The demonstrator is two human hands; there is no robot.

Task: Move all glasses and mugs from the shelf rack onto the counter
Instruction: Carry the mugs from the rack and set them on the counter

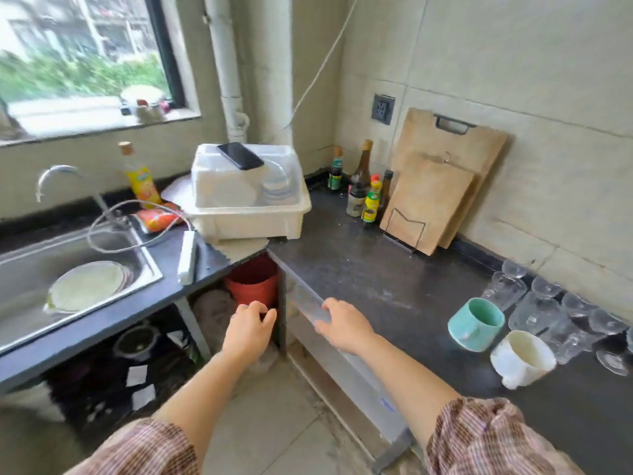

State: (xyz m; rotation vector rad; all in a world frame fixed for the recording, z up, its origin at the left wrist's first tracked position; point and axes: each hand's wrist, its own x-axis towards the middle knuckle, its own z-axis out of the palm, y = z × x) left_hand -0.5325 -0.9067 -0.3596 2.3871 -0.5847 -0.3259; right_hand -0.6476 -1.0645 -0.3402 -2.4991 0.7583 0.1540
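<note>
A teal mug (476, 324) and a white mug (522, 358) lie tipped on the dark counter (376, 269) at the right. Behind them stand several clear glasses (548, 310) near the wall. My left hand (251, 325) hangs in front of the gap under the counter corner, fingers curled, holding nothing. My right hand (342, 323) rests at the counter's front edge, empty too. The shelf rack is not in view.
A white dish-drainer box (248, 214) with a phone (240, 156) on top fills the corner. Sauce bottles (366, 193) and two cutting boards (442, 186) lean at the back. A sink (68, 269) holds a plate at left. A red bucket (253, 282) sits under the counter.
</note>
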